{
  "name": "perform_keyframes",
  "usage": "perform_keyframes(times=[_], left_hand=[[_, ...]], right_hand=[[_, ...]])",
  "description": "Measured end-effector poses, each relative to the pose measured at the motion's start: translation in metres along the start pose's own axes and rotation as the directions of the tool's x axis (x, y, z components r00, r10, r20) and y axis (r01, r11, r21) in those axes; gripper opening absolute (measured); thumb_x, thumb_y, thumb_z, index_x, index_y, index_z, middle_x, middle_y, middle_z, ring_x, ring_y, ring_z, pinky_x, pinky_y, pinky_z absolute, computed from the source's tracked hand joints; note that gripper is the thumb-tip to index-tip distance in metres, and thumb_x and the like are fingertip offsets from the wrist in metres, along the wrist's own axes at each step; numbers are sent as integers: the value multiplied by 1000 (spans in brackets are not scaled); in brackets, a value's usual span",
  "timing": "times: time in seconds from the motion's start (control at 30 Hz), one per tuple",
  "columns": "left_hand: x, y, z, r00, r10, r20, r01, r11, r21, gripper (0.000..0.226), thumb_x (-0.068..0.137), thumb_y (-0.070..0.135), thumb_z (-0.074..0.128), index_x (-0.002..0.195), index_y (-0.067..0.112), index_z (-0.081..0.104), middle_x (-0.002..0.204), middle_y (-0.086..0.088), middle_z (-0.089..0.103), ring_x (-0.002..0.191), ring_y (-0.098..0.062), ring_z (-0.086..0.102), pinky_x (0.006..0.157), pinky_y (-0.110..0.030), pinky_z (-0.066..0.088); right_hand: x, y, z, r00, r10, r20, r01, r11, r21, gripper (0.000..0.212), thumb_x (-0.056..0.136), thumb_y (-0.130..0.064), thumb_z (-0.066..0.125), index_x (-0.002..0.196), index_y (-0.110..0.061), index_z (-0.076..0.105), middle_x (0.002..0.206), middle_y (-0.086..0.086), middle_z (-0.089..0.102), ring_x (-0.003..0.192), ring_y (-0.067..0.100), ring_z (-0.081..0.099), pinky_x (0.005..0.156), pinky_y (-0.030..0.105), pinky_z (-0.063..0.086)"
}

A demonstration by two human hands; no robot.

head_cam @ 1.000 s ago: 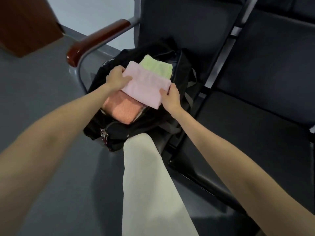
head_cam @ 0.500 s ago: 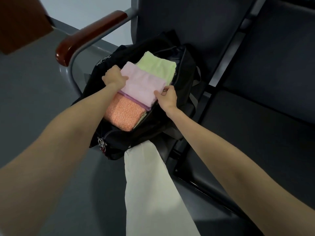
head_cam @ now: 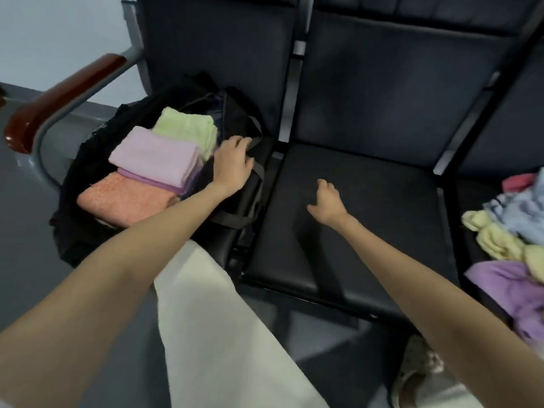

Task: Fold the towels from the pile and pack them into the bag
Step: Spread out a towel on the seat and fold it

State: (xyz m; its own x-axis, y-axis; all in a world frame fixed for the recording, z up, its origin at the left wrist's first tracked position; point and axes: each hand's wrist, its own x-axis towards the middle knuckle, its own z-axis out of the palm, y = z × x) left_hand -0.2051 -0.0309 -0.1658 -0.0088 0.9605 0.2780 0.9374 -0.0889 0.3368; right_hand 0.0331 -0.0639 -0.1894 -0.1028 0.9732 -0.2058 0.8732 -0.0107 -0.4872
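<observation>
The bag (head_cam: pixel 88 231) stands open on the left seat, next to the armrest (head_cam: pixel 59 95), so that folded towels can go in from above. Inside I count three folded stacks in a row: an orange towel (head_cam: pixel 123 201) nearest to the person, a pink towel (head_cam: pixel 156 156) in the middle and a green towel (head_cam: pixel 188 128) at the far end. Under the pink one there is a darker purple edge, maybe a fourth towel, but I cannot tell for sure. They overlap like steps, probably to save room in the bag.

The left hand (head_cam: pixel 232 166) rests on the right rim of the bag, near a strap (head_cam: pixel 235 217). Its fingers (head_cam: pixel 241 141) are spread and almost flat and they grip nothing; I think it presses the rim to keep the bag steady and open.

The right hand (head_cam: pixel 326 204) hangs over the middle seat (head_cam: pixel 368 225), apart from any cloth. Its fingers are loosely curled and hold nothing. It points toward the pile (head_cam: pixel 512 245) on the third seat at the right edge, so in my judgement the next step is to take one more towel.

In the pile I can separate about four crumpled pieces: one yellow, one purple, one light blue and one red at the back. More may be hidden outside the view. The middle seat is free, probably as a place for folding. So the task seems about half done.
</observation>
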Motion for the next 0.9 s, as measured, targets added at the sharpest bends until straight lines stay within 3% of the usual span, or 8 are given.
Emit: perform_keyframes(times=[0.17, 0.3, 0.37, 0.43, 0.6, 0.73, 0.9], left_hand=[[-5, 118, 56, 919, 192, 344, -182, 981, -60, 58, 93, 31, 59, 145, 14, 39, 143, -13, 44, 128, -34, 41, 102, -44, 39], [-25, 214, 98, 815, 269, 513, -249, 962, -110, 60, 95, 30, 56, 148, 15, 33, 146, -14, 39, 131, -34, 39, 106, -46, 38], [-41, 258, 121, 758, 322, 568, -298, 945, -138, 60, 95, 29, 56, 149, 16, 31, 147, -14, 38, 132, -34, 37, 107, -46, 37], [-57, 297, 142, 693, 388, 608, -367, 915, -165, 61, 95, 28, 55, 149, 17, 30, 147, -12, 37, 133, -34, 36, 107, -46, 36], [-72, 377, 178, 561, 525, 640, -525, 823, -214, 61, 95, 28, 54, 150, 19, 28, 148, -10, 36, 133, -32, 36, 106, -44, 36], [-61, 427, 202, 519, 576, 631, -594, 774, -218, 60, 96, 27, 52, 151, 19, 27, 150, -9, 34, 134, -32, 34, 107, -44, 34], [-47, 477, 234, 495, 636, 592, -631, 732, -259, 58, 97, 25, 50, 150, 17, 28, 149, -11, 36, 134, -33, 36, 107, -45, 36]], right_hand=[[-54, 129, -56, 965, 248, -81, -249, 969, 1, 66, 88, -14, 62, 141, 1, 26, 139, 24, 34, 129, 39, 33, 104, 43, 35], [-106, 223, -88, 886, 413, -213, -396, 910, 121, 64, 84, -13, 66, 135, 7, 32, 133, 30, 41, 125, 44, 39, 104, 43, 34], [-133, 264, -98, 833, 473, -286, -426, 879, 213, 57, 81, -7, 67, 127, 12, 40, 123, 33, 49, 118, 45, 46, 97, 43, 38], [-155, 301, -106, 778, 522, -350, -434, 849, 302, 49, 77, -2, 65, 120, 14, 45, 115, 34, 54, 111, 44, 51, 93, 43, 40], [-186, 363, -134, 716, 548, -432, -412, 832, 372, 54, 81, 3, 61, 130, 14, 40, 125, 35, 48, 117, 46, 46, 97, 43, 36], [-181, 398, -150, 680, 564, -469, -394, 820, 415, 60, 86, -7, 62, 138, 6, 35, 125, 32, 46, 111, 44, 50, 91, 42, 40], [-156, 429, -170, 676, 477, -561, -338, 878, 338, 60, 88, -10, 61, 142, -4, 35, 133, 27, 39, 122, 40, 40, 100, 37, 33]])
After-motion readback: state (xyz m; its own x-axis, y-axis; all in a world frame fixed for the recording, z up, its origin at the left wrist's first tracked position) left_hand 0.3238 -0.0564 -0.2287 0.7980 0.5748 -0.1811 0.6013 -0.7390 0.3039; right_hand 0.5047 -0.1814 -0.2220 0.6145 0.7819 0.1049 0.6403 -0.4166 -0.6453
